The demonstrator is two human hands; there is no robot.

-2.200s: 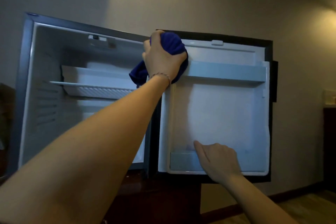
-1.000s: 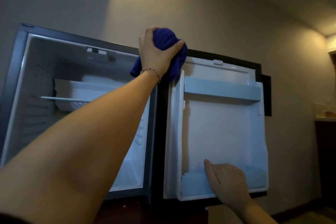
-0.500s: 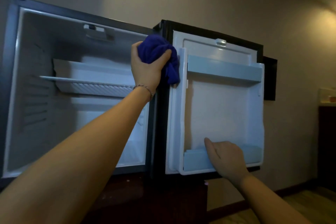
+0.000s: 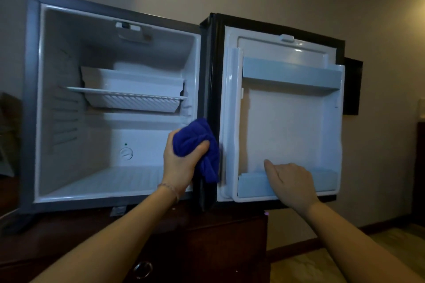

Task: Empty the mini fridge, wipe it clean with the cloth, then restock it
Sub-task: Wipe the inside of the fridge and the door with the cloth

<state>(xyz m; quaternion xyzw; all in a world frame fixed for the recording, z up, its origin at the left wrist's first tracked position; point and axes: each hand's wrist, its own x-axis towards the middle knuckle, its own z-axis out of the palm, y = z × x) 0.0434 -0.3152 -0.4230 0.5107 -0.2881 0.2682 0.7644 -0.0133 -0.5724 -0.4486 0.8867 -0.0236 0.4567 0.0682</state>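
The mini fridge (image 4: 32,103) stands open on a dark wooden cabinet, its white inside holding only a wire shelf (image 4: 128,96) and a small tray. Its door (image 4: 287,126) is swung out to the right, inner side facing me, with an upper rack and a lower rack. My left hand (image 4: 179,163) grips a bunched blue cloth (image 4: 200,145) against the dark hinge edge between fridge and door, low down. My right hand (image 4: 292,181) holds the lower door rack (image 4: 322,181), fingers curled over its front rail, thumb pointing up-left.
The dark wooden cabinet (image 4: 207,243) under the fridge has a round metal drawer pull (image 4: 142,270). A beige wall rises behind. Light floor (image 4: 310,257) shows at lower right, and a dark piece of furniture (image 4: 419,167) stands at the far right edge.
My left hand has drawn the blue cloth down the hinge edge, from the door's top corner to near the bottom. The right hand has stayed on the lower door rack.
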